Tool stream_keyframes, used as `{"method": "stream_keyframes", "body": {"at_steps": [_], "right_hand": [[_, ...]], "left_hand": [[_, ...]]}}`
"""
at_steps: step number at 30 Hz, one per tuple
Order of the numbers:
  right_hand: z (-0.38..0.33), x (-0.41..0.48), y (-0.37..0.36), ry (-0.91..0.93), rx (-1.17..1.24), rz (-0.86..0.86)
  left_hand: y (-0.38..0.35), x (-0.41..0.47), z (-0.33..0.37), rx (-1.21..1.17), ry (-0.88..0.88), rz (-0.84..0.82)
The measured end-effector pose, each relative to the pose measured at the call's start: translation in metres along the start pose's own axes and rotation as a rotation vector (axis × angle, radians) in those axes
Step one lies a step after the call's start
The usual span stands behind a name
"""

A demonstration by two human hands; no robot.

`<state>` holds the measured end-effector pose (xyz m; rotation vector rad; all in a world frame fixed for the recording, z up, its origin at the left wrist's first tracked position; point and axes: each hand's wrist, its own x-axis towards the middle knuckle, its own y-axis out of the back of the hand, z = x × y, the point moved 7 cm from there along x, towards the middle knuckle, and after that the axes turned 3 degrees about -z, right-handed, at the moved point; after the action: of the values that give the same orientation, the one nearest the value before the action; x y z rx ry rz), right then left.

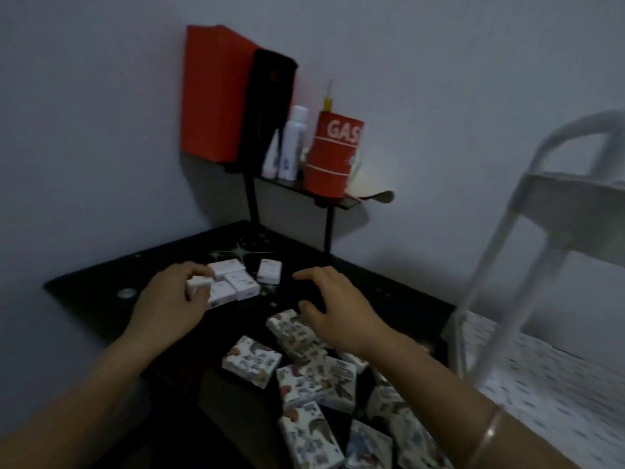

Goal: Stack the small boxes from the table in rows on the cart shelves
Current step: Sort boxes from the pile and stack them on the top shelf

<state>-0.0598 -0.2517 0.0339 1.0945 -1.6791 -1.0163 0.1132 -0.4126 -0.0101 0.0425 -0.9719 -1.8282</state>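
Note:
Several small white boxes point(240, 284) lie clustered on the black table point(94, 299), with one more white box point(269, 271) a little to their right. My left hand point(169, 299) pinches one small white box point(198, 285) at the cluster's left edge. My right hand point(333, 306) hovers over the table with spread, relaxed fingers and holds nothing. Under and in front of it lies a heap of several patterned boxes point(252, 361). The white cart point(527, 211) stands at the right, and its lower shelf point(541, 377) is a perforated tray.
A black wall shelf point(334, 199) above the table's far side carries a red box point(213, 93), a black bag, a white bottle point(293, 143) and a red can point(333, 154) marked GAS. A grey wall closes the back and left.

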Motion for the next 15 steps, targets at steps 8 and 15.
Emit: {"method": "stream_keyframes", "body": {"at_steps": [8, 15], "right_hand": [[0.037, 0.130, -0.109, -0.140, -0.106, -0.348], [0.031, 0.170, -0.150, -0.148, -0.157, -0.498]], "left_hand": [[-0.037, 0.051, -0.062, 0.131, 0.006, 0.002], [-0.086, 0.073, -0.070, 0.365, -0.068, -0.234]]}}
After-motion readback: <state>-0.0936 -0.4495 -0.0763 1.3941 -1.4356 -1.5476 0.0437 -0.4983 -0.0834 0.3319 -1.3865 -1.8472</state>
